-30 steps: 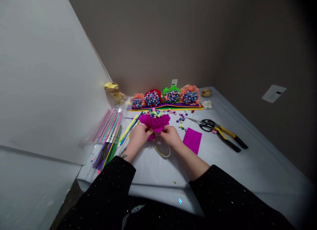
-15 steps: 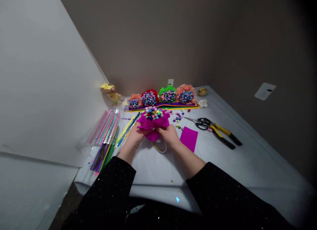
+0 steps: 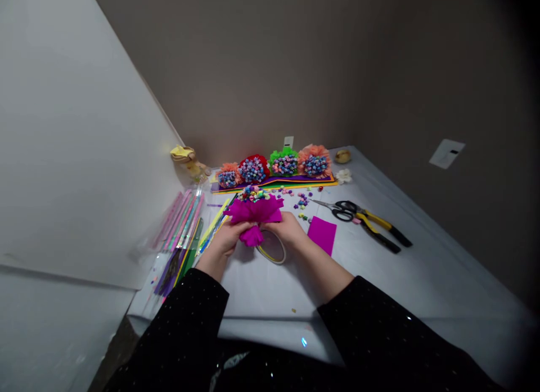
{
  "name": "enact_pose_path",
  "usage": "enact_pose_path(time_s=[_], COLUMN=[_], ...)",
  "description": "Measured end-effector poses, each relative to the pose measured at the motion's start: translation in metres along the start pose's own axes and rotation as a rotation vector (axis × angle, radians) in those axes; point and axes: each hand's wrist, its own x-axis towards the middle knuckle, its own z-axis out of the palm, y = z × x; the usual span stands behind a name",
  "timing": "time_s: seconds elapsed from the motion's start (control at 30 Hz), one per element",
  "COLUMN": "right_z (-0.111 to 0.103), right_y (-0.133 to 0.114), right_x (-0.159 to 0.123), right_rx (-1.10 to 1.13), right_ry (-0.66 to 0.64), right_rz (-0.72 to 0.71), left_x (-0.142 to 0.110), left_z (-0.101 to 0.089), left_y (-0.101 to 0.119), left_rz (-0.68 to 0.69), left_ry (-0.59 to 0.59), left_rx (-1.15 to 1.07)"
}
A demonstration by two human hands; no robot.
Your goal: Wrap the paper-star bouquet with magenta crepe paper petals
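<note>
The fingers of the left hand (image 3: 225,238) and right hand (image 3: 287,228) are seen nearly closed, a magenta paper flower (image 3: 255,211) being pinched between them above the bench (image 3: 261,302), its beady cluster (image 3: 254,194) uppermost. The flower is probably light, soft and easily creased, best gripped at its gathered underside. From there, a ring (image 3: 276,262) is placed at five o'clock, scissors (image 3: 336,207) at three.

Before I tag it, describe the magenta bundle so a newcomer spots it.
Over the pale-covered table, find the left hand and right hand at centre. The magenta bundle is held between them. Unlike the flat magenta sheet to its right, it is ruffled and topped with small multicoloured pieces.
</note>
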Motion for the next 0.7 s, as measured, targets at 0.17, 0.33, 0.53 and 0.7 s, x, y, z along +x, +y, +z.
enact_pose_path(time_s=[0.17, 0.33, 0.53, 0.7], right_z=[0.003, 0.003, -0.001, 0.003], right_y=[-0.004, -0.005, -0.005, -0.006], right_x=[-0.001, -0.004, -0.005, -0.006], right_rx=[0.155, 0.196, 0.220, 0.274], right_ry=[-0.085, -0.138, -0.105, -0.115], right_rz=[0.043, 0.074, 0.174, 0.188], left_x=[0.001, 0.005, 0.008, 0.010], left_z=[-0.003, -0.004, -0.005, -0.006], left_y=[0.007, 0.006, 0.009, 0.011], left_rz=[-0.015, -0.011, -0.007, 0.009], left_ry=[-0.043, -0.057, -0.056, -0.047], left_rx=[-0.048, -0.009, 0.000, 0.035])
